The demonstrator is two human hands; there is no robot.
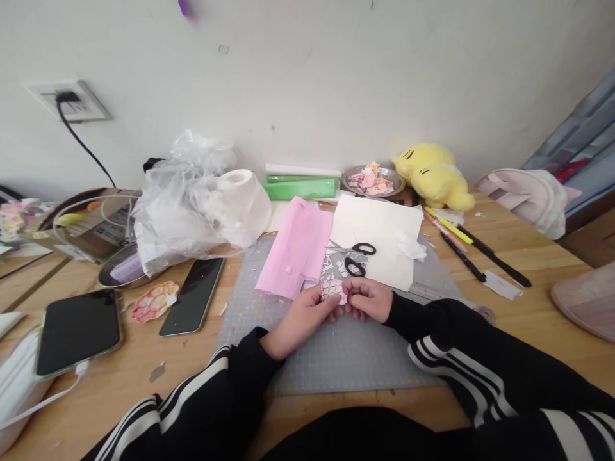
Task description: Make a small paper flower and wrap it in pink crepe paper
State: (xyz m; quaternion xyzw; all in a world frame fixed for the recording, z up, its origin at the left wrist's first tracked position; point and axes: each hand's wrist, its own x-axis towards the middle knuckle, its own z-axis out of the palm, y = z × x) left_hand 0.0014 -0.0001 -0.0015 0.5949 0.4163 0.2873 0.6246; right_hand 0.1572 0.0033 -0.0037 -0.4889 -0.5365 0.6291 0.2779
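Between my two hands is a small pink paper piece with dark printed outlines (332, 290). My left hand (305, 315) pinches it from the left, thumb on top. On its right edge the fingers of my right hand (371, 298) are closed together. Both hands are over the grey cutting mat (317, 365). Just beyond them lie black-handled scissors (358, 255), their blades toward the left. Thin white paper scraps (335, 264) are under and beside the scissors. A folded sheet of pink paper (298, 246) rests to the left, and white paper sheets (384, 224) to the right.
On the left are a phone (193, 298), another dark-screened device (79, 331), a paper flower cutout (154, 301) and a plastic bag (177, 205) beside a white roll (243, 205). Toward the wall stand a metal dish of paper pieces (352, 186) and a yellow plush toy (435, 176). Pens (462, 257) lie right.
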